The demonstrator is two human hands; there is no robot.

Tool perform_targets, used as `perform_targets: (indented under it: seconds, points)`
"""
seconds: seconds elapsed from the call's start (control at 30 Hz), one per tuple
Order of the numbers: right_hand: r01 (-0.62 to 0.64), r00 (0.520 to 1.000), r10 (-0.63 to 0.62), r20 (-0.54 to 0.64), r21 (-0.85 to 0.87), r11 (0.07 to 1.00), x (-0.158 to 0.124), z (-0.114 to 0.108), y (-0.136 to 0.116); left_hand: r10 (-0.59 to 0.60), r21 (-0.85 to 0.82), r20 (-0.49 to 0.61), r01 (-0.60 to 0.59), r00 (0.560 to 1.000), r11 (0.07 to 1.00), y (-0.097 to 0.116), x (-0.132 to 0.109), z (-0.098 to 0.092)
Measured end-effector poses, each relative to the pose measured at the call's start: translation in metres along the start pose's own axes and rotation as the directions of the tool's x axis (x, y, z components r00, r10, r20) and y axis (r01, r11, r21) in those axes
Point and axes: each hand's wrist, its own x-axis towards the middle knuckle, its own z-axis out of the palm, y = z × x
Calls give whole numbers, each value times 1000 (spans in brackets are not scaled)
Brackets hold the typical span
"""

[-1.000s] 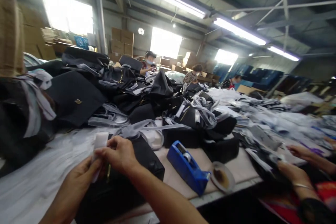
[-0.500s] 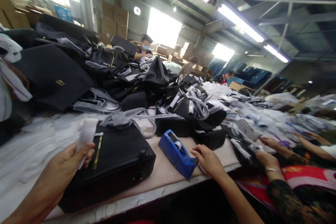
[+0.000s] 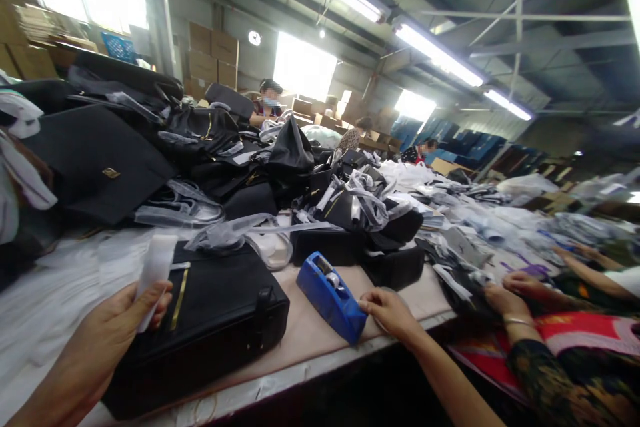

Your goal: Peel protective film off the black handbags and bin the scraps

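Left hand [image 3: 127,317] closed round white strip [image 3: 159,263], likely light, soft, best pinched low; right hand [image 3: 393,312] has fingertips bunched at blue tape dispenser [image 3: 325,300], can't tell if gripping tape. Dispenser on counter [image 3: 295,330], right of black bag [image 3: 225,300]; probably weighty, rigid, grab sides.

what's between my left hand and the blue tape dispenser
In the head view, the black bag lies between your left hand and the blue tape dispenser, then a stretch of pinkish table cover.
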Motion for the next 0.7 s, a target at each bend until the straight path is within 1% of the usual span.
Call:
perform_targets:
  seconds: [0.13,0.2,0.27,0.37,0.43,0.57,0.63,0.7]
  points:
    - [44,999,-44,12,18,999,-11,-6,-7,-1,31,5,0,1000,1000,0,1,0]
    - [33,999,-34,13,38,999,-14,-10,-11,4,46,12,-5,1000,999,-5,3,-2]
    - [4,999,-8,52,79,997,-16,-14,-13,-10,14,13,10,1000,1000,-11,8,-5]
    - [-77,988,53,146,160,984,-17,-17,-11,-52,-55,25,53,998,997,-21,14,-8]
    - [-137,977,98,187,207,969,-19,-17,-5,-48,-50,30,50,998,998,-24,16,-10]
    - [-245,953,178,243,283,927,-21,-14,10,-44,-6,37,44,998,999,-23,16,-11]
    - [-309,935,227,273,313,898,-21,-9,16,-57,-2,56,57,997,998,-22,17,-11]
    - [-365,918,276,285,336,868,-22,-4,19,-49,-20,46,50,998,999,-20,17,-10]
